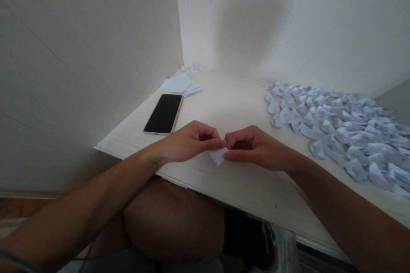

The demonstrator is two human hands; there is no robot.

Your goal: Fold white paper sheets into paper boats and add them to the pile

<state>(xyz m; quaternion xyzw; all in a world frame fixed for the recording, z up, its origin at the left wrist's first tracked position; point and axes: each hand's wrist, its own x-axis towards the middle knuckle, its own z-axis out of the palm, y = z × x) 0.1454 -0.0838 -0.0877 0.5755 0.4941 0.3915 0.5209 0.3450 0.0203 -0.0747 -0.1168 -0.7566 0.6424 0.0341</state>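
Note:
Over the front part of the white table, a small folded piece of white paper [218, 156] is pinched between my two hands. My left hand [197, 140] has its thumb and curled fingers closed on the paper's upper left part. From the other side, my right hand [253, 148] grips its right edge between thumb and fingers. The paper's lower corner points down toward me; its upper part is hidden by my fingers.
Many folded white paper pieces [320, 115] spread over the table's right side. A phone [164, 113] lies left of my hands, with flat paper sheets [179, 83] behind it. Small paper scraps [191, 68] sit in the back corner. Walls enclose the table [221, 94] at left and back.

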